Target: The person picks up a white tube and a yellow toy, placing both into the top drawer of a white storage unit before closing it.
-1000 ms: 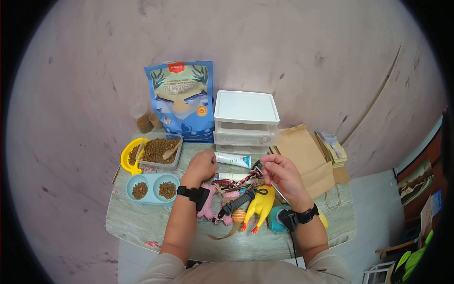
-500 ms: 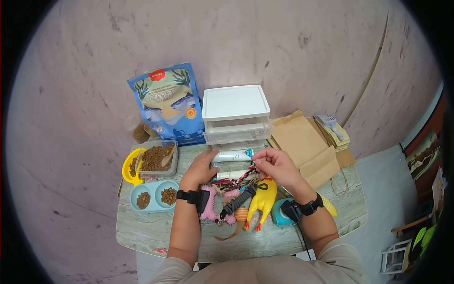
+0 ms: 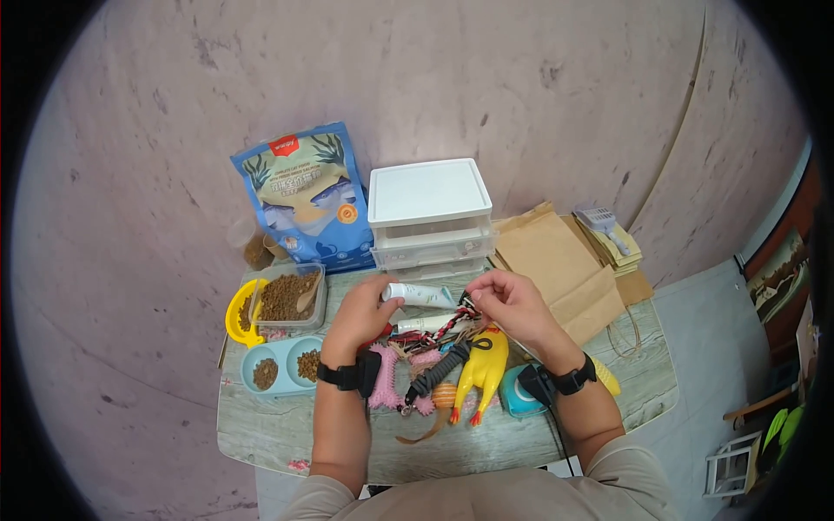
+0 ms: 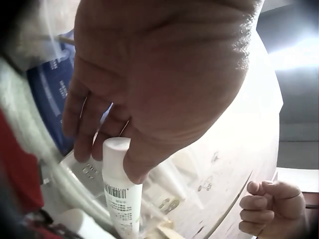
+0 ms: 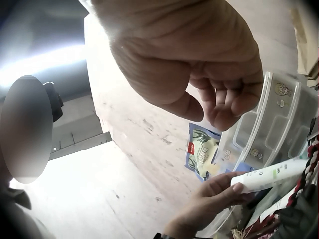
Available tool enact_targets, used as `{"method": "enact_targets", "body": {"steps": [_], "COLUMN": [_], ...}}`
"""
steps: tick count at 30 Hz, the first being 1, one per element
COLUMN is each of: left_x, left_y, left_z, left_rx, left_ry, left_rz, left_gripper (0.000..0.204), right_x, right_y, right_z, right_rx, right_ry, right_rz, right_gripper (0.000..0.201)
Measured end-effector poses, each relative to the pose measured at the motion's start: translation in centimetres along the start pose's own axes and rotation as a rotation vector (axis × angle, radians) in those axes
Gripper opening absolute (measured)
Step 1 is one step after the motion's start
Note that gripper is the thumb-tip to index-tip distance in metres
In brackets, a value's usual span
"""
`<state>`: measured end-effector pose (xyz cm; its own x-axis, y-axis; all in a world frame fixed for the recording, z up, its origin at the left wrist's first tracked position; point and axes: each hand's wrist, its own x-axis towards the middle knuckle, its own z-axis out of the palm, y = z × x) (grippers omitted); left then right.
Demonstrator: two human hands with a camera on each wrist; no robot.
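Note:
My left hand (image 3: 354, 314) pinches the capped end of a white tube (image 3: 419, 295) between thumb and fingers. In the left wrist view the tube's cap (image 4: 117, 145) and barcode show beside the thumb. My right hand (image 3: 514, 306) hovers near the tube's other end, its fingers loosely curled and holding nothing, above a red, white and black braided rope (image 3: 453, 324). A second white tube (image 3: 419, 324) lies just in front of the first. Closer to me lie a pink spiky toy (image 3: 382, 386), a grey rope toy (image 3: 439, 372) and a yellow rubber chicken (image 3: 483, 369).
A clear drawer unit (image 3: 430, 204) stands behind the tubes, with a blue food bag (image 3: 308, 204) to its left. Tubs of kibble and a blue double bowl (image 3: 287, 386) fill the left side. Brown paper bags (image 3: 560, 269) and a litter scoop (image 3: 604, 224) are at right.
My left hand has taken hold of the tube by its cap end and tilted it. My right hand has drawn back from the chicken toward the tube's far end. The head view has shifted.

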<state>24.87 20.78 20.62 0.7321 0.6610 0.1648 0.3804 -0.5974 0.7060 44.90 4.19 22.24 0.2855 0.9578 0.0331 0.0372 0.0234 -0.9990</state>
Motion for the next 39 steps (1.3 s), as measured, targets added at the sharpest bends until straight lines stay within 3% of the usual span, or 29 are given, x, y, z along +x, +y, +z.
{"method": "enact_targets", "body": {"steps": [3,8,10,11,13,14,16,18,20,22,24,26,28,34,37,39], "left_x": [-1.1,-2.8,-3.3,-3.5,-3.6,-3.5,-3.6,-3.8,-3.6,-3.5,-3.5,-3.6,-3.7,-4.0,-3.9,-3.9], "left_y": [2.1,5.0,6.2,6.7,7.0,6.9,7.1,7.7,7.9,8.1,8.2,7.8,7.9,9.0,8.9,8.3], "left_z": [-1.7,-3.5,-3.9,-4.1,-3.7,-3.3,-2.5,-1.8,-1.1,-0.5,-0.2,-0.3,-0.4,-0.5,-0.2,-0.2], "left_rx": [0.092,0.103,0.072,0.034,-0.006,-0.151,-0.296,-0.564,-0.512,-0.459,-0.714,-0.786,-0.857,-0.978,-0.905,-0.976], "left_ry": [0.078,0.214,0.235,0.216,0.198,0.172,0.145,0.046,0.084,0.126,0.056,0.007,-0.043,-0.098,-0.012,-0.019], "left_rz": [0.121,0.163,0.173,0.208,0.242,0.277,0.310,0.159,0.215,0.269,0.239,0.213,0.187,0.171,0.146,0.126], "left_gripper": [0.030,0.029,0.029,0.028,0.028,0.026,0.025,0.028,0.031,0.034,0.040,0.042,0.044,0.050,0.051,0.027], "right_x": [-0.5,-1.5,-1.6,-1.7,-1.9,-2.0,-2.3,-2.5,-2.6,-2.9,-3.0,-3.0,-3.0,-2.9,-3.0,-3.0], "right_y": [-0.4,-1.6,-2.6,-3.1,-3.8,-3.6,-3.1,-2.3,-2.2,-2.5,-2.7,-2.8,-2.8,-2.7,-3.3,-3.3], "right_z": [0.4,1.3,2.0,2.3,2.8,2.9,3.1,3.4,3.5,3.6,3.6,3.5,3.3,2.9,2.9,2.9], "right_rx": [-0.099,-0.294,-0.634,-0.634,-0.935,-0.936,-0.934,-0.842,-0.746,-0.529,-0.369,-0.208,0.069,0.343,0.357,0.375], "right_ry": [0.046,0.111,0.245,0.244,0.338,0.336,0.151,0.090,0.031,-0.089,-0.181,-0.267,-0.492,-0.735,-0.740,-0.724], "right_rz": [-0.081,-0.234,-0.621,-0.621,-0.895,-0.895,-0.785,-0.692,-0.600,-0.400,-0.339,-0.275,-0.051,0.011,0.057,0.069], "right_gripper": [0.015,0.020,0.032,0.032,0.041,0.041,0.047,0.047,0.046,0.043,0.037,0.032,0.027,0.021,0.020,0.021]}}
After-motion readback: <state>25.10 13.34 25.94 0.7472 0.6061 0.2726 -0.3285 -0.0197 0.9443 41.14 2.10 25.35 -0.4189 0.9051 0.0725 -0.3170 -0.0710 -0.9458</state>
